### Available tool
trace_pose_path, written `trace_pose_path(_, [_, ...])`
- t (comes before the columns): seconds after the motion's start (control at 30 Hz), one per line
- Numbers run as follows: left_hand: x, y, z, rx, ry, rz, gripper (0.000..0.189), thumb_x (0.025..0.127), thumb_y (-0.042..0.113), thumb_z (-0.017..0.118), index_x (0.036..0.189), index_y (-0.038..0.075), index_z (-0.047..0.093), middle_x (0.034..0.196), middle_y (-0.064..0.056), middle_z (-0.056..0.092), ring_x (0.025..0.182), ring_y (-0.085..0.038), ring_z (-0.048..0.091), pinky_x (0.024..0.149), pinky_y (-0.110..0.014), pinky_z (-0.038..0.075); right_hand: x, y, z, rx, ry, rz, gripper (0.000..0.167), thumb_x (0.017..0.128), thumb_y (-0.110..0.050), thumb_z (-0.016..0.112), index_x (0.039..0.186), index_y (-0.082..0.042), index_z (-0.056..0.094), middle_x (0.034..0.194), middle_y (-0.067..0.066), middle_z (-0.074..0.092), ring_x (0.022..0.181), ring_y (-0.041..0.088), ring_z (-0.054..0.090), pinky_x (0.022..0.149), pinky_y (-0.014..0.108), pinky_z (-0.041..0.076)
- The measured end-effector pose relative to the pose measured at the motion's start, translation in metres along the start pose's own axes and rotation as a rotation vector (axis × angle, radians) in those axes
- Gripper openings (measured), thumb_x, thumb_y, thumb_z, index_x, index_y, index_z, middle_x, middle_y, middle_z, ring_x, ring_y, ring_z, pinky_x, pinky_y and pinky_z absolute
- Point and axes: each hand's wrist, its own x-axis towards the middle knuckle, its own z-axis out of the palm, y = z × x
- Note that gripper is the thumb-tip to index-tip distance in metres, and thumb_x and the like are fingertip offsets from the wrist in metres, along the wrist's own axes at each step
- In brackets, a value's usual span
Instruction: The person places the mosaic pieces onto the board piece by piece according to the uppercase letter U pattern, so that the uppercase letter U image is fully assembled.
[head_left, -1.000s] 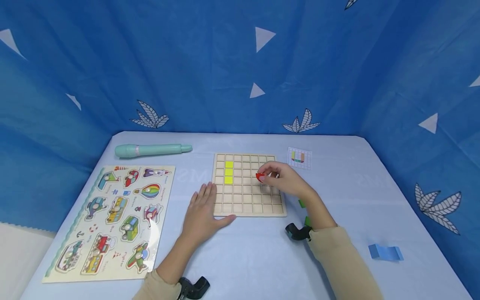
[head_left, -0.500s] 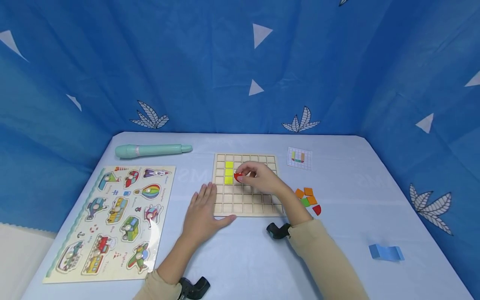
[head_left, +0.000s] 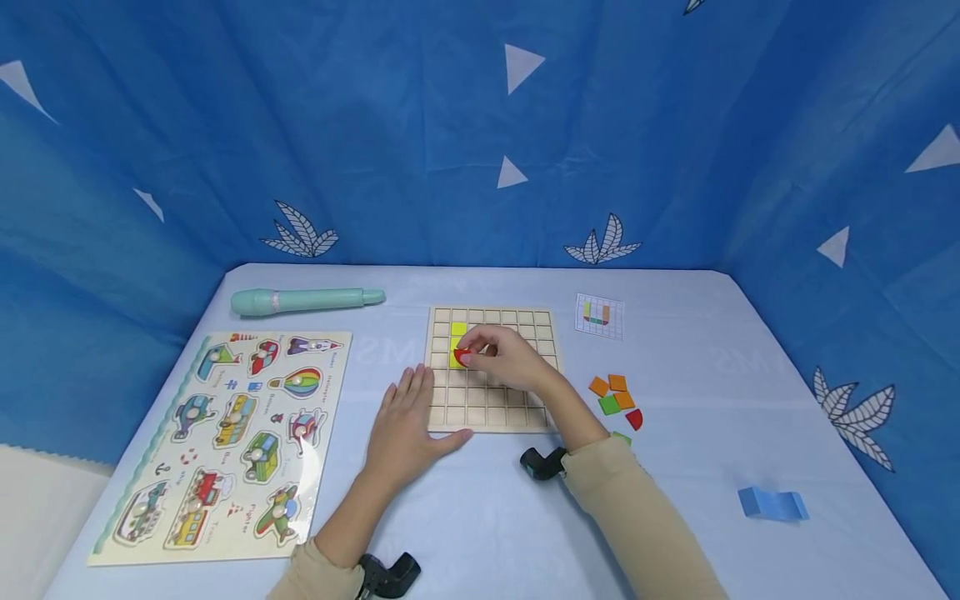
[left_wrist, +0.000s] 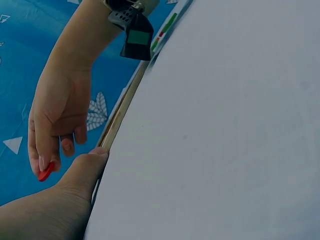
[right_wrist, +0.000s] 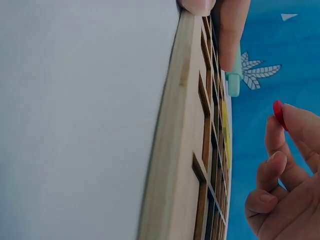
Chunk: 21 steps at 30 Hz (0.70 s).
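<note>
Clearly, the relation that matters is height: the red quarter-round piece (head_left: 461, 357) hangs above the pale wooden grid board (head_left: 476, 416), apart from it, over the lower end of a column of three flat yellow squares (head_left: 459, 328). The column's long axis runs from near the board's far edge toward its near edge; the piece itself shows no clear long axis. The right hand (head_left: 510, 358) is nearer, pinching the piece between thumb and fingertip; the left hand (head_left: 401, 437), fingers stretched and holding nothing, rests at the board's near left corner. Right of the board lie three orange squares (head_left: 617, 382), one loose red quarter-round (head_left: 634, 419) and apparently two green pieces (head_left: 609, 405), though the sleeve (head_left: 630, 508) may hide more. Right of the board's far right corner sits one printed card (head_left: 600, 317).
</note>
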Motion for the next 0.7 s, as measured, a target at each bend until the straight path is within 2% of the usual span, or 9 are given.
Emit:
trace_pose_path(0.27, [0.0,0.001,0.001,0.009,0.006,-0.001,0.117,0.076,0.077,0.064,0.156,0.001,0.023,0.165,-0.014,0.022,0.155,-0.03,0.016,0.126,-0.05,0.014,-0.002,0.005,0.007,-0.012,-0.025,0.035,0.012,0.093,-0.023,0.07,0.105,-0.021,0.07,0.092,-0.003,0.065,0.076,0.019,0.056,0.067,0.03,0.048])
trace_pose_path(0.5, [0.0,0.002,0.0,0.014,-0.012,-0.009,0.117,0.077,0.077,0.063,0.157,0.002,0.022,0.165,-0.013,0.02,0.155,-0.03,0.015,0.126,-0.05,0.013,-0.002,0.007,0.014,-0.073,-0.032,0.007,0.008,0.093,-0.022,0.07,0.101,-0.022,0.07,0.089,-0.005,0.066,0.081,0.016,0.058,0.075,0.03,0.049])
trace_pose_path(0.7, [0.0,0.002,-0.001,0.014,-0.022,-0.012,0.117,0.077,0.077,0.062,0.157,0.002,0.021,0.165,-0.013,0.02,0.155,-0.03,0.014,0.126,-0.051,0.013,-0.002,0.008,0.018,-0.122,-0.038,0.016,0.009,0.093,-0.02,0.071,0.101,-0.023,0.07,0.089,-0.006,0.065,0.08,0.013,0.058,0.075,0.027,0.05])
